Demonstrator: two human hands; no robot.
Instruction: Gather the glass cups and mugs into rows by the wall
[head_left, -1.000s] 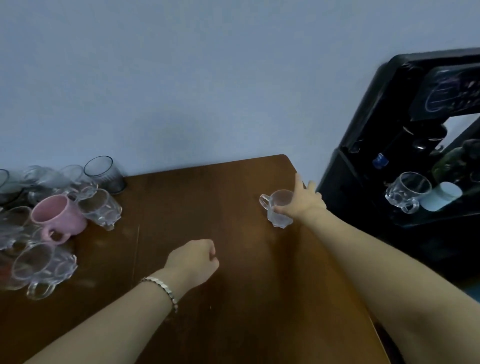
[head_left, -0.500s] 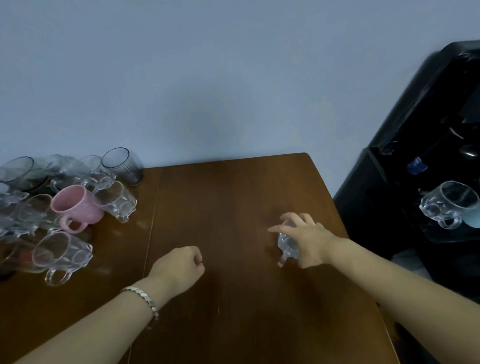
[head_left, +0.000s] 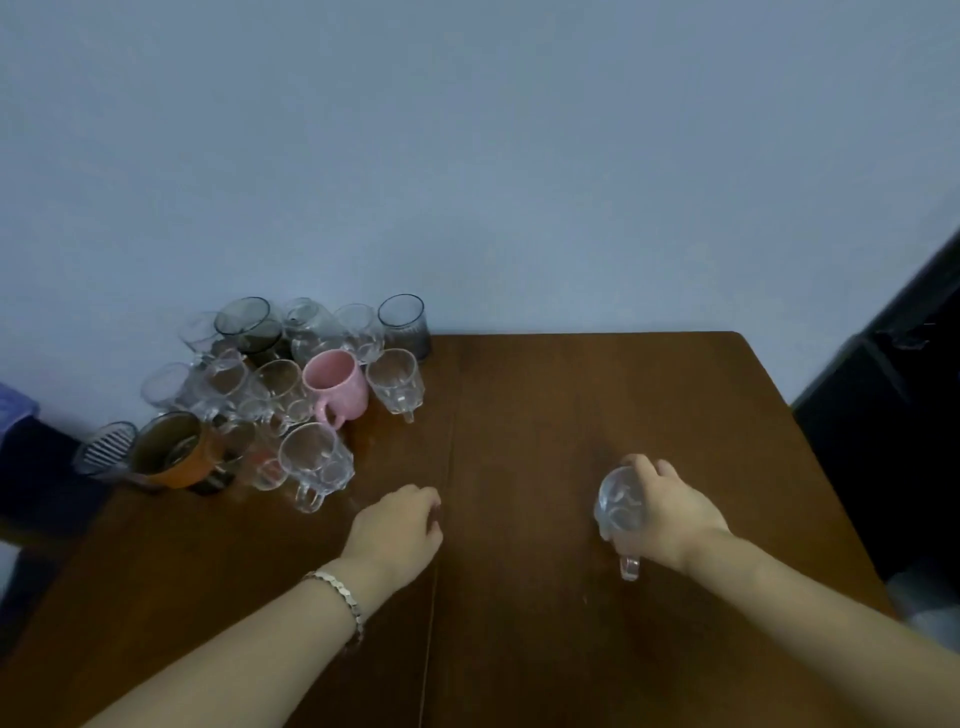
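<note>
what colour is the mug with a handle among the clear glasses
Pink mug, seen in the head view.

Both forearms were bare, with no sleeves in sight. The left hand (head_left: 397, 530) had a slim, silver-toned bracelet (head_left: 340, 600) of small flat links around its wrist. The right hand (head_left: 667, 514) wore nothing visible at all.

Right hand (head_left: 670, 514) grips a clear glass mug (head_left: 618, 512) over the brown wooden table (head_left: 597, 395), handle toward the camera. Left hand (head_left: 397, 530) loosely fisted, braceleted. Glassware and a pink mug (head_left: 337, 384) cluster by the wall (head_left: 467, 156).
</note>
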